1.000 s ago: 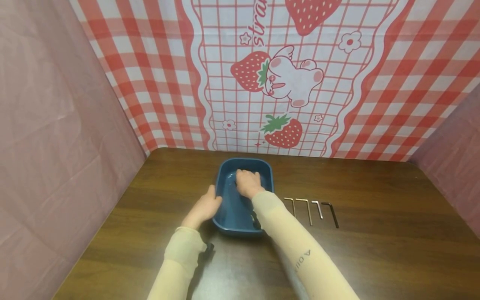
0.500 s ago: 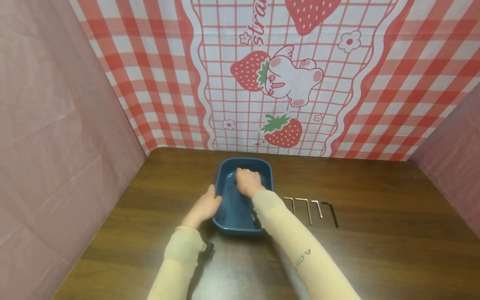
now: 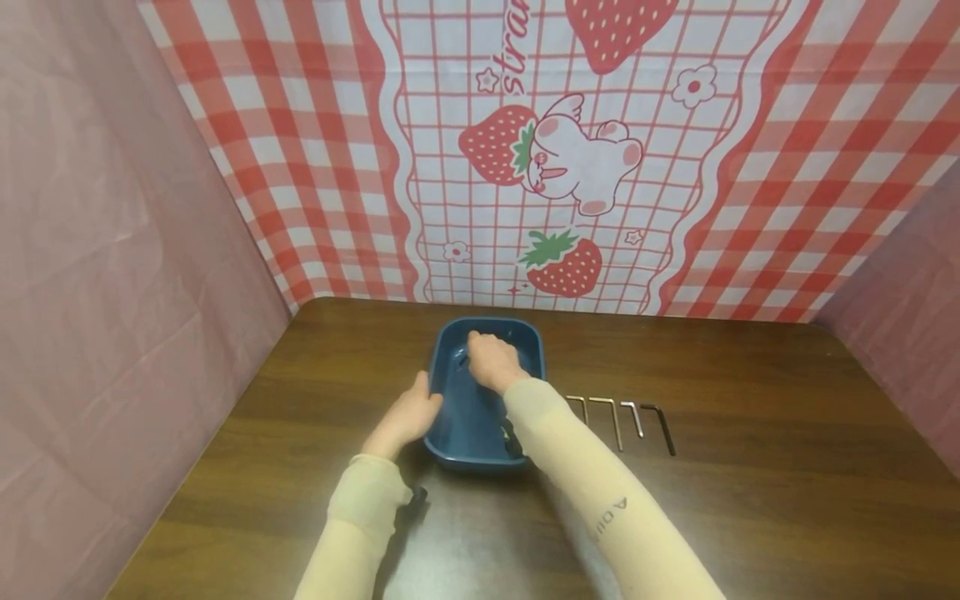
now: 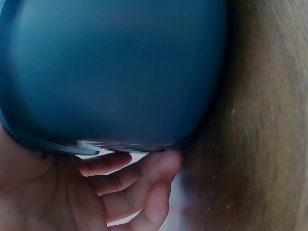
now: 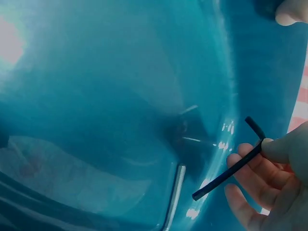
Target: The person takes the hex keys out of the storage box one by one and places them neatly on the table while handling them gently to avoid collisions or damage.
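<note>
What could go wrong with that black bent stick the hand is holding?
The black hex key might slip: the right hand pinches it near its bend, with the long end sticking out.

If it drops, it could knock the silver key lying in the blue tray.

If the left hand pushes on the tray's side, the tray might slide into the row of bent keys beside it.

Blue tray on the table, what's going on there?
A person's right-hand grip pinches a black hex key over the blue tray, while the left-hand grip holds the tray's left side. A silver rod, partly out of frame, lies inside the tray. Four L-shaped keys lie in a row on the table, right of the tray.
</note>
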Demonstrator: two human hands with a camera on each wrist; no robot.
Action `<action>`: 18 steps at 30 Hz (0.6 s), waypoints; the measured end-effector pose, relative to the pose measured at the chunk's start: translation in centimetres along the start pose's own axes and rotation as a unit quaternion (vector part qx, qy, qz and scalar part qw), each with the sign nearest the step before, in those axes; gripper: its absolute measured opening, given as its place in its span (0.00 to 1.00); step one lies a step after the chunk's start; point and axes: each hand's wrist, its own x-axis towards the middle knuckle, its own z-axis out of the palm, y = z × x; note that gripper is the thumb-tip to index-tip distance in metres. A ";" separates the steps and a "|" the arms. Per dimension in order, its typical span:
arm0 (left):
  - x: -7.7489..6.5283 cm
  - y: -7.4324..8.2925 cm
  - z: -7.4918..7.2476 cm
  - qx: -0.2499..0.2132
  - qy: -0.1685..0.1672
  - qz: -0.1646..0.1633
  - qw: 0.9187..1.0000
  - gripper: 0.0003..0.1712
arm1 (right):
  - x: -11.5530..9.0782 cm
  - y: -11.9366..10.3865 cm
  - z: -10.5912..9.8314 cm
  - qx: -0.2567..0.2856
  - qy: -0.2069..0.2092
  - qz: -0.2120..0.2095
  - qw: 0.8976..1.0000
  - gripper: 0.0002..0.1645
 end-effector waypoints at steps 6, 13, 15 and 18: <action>-0.1 0.2 -0.1 0.001 0.001 0.001 1.000 0.35 | -0.1 -0.1 -0.5 -0.001 0.007 -0.009 1.000 0.10; -0.1 0.1 -0.1 0.002 -0.002 -0.003 1.000 0.35 | -0.3 -0.1 -1.0 0.031 0.005 -0.017 0.999 0.08; -0.1 0.1 0.0 0.003 -0.001 -0.003 1.000 0.35 | -0.3 -0.1 -1.3 0.043 0.007 -0.016 0.999 0.07; 0.0 0.0 0.0 0.006 0.003 -0.001 1.000 0.35 | -0.3 0.0 -1.9 0.065 0.010 -0.009 0.998 0.07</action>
